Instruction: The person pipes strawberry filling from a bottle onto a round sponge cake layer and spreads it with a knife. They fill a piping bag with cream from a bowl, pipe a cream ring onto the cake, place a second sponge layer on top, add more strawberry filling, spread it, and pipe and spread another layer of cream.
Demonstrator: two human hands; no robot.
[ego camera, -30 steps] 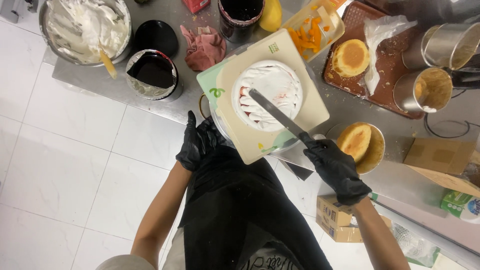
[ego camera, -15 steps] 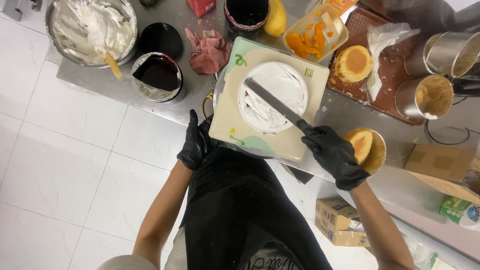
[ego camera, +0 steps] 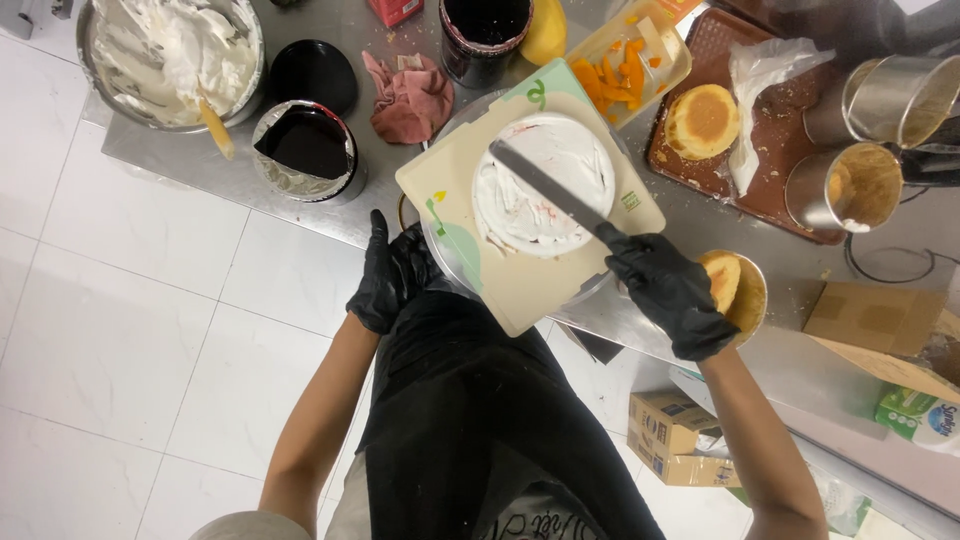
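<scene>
A round cake [ego camera: 545,185] coated in white cream sits on a cream-coloured square board [ego camera: 528,285] atop a metal turntable. My right hand [ego camera: 668,290], in a black glove, grips a long palette knife [ego camera: 548,187] whose blade lies flat across the cake's top. In a matching black glove, my left hand [ego camera: 393,275] rests at the turntable's near-left edge, fingers against its rim, holding nothing I can make out.
On the steel counter [ego camera: 180,160]: a big bowl of white cream [ego camera: 170,50], two dark tins [ego camera: 305,145], a pink rag [ego camera: 410,95], a tub of orange fruit pieces [ego camera: 625,50], sponge cakes [ego camera: 703,120] on a brown tray, metal cups [ego camera: 850,185]. Cardboard boxes [ego camera: 670,440] stand below.
The board and cake have turned on the turntable, its corners swinging round. The knife blade stays laid across the cream top; my left hand remains at the rim.
</scene>
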